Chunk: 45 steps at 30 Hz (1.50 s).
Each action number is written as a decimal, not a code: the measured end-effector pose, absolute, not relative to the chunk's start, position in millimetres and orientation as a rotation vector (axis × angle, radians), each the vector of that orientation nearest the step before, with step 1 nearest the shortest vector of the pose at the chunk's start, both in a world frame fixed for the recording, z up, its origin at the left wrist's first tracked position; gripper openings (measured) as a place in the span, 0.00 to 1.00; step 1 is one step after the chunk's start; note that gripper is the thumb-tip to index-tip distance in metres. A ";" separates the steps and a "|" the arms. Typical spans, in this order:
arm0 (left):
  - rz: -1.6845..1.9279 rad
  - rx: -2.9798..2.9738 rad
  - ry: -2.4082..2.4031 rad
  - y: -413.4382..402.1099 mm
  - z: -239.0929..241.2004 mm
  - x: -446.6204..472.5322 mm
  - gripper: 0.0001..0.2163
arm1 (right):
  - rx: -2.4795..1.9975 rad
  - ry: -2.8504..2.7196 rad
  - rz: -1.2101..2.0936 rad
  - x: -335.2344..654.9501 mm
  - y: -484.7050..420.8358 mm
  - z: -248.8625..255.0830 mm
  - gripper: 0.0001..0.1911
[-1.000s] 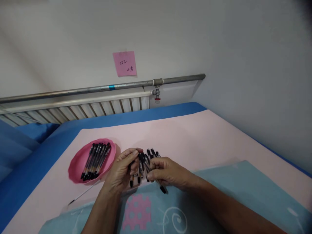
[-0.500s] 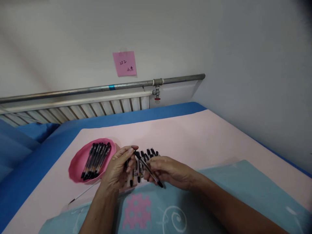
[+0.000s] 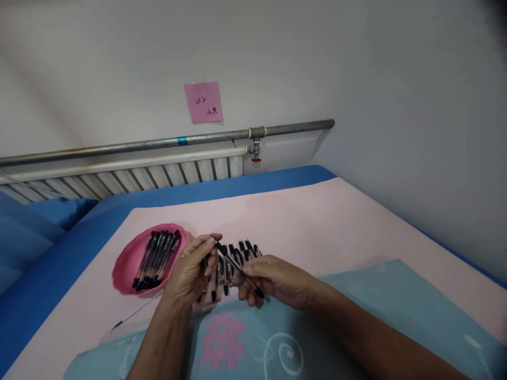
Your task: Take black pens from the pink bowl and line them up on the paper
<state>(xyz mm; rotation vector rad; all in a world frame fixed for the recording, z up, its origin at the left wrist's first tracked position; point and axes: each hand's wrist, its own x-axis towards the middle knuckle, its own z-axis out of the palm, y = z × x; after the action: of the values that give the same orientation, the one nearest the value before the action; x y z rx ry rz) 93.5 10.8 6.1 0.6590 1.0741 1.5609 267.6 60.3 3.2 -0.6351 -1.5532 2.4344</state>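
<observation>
Both forearms come up from the bottom edge and meet at the middle of the frame, wrists bent inward. The right hand (image 3: 273, 278) is curled, fingers pinched around a slim black plastic pen (image 3: 240, 269), which slants from upper left to lower right with its lower end poking out below the fingers. The left hand (image 3: 193, 270) is half closed, thumb and fingertips touching the pen's upper end, so both hands are clamped on the one pen. Just behind and beneath them lies a loose row of black pens (image 3: 237, 252) on the pale pink sheet (image 3: 317, 221), some hidden by the fingers. To the left, near the left hand, a pink round plastic dish (image 3: 127, 266) holds a bundle of matching black pens (image 3: 156, 253) lying side by side. A thin white stick (image 3: 137, 312) lies on the sheet below the dish. A light blue patterned cloth (image 3: 356, 316) covers the near part, and a blue cover (image 3: 47, 264) runs round the sheet's far and left edges. Beyond, a white ribbed radiator (image 3: 158, 177) sits under a grey metal pipe (image 3: 198, 140), with a pink sticky note (image 3: 203, 102) on the white wall (image 3: 356, 63).
</observation>
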 end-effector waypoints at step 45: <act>1.978 0.278 0.953 14.4 3.3 46.3 0.01 | -1.131 -2.431 0.950 307.6 101.4 4.0 0.10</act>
<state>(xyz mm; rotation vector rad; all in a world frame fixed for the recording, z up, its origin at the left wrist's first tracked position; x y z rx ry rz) 46.3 14.4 3.3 0.2780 0.9531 1.9777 307.6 101.4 4.0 -1.1307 -2.4308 0.9502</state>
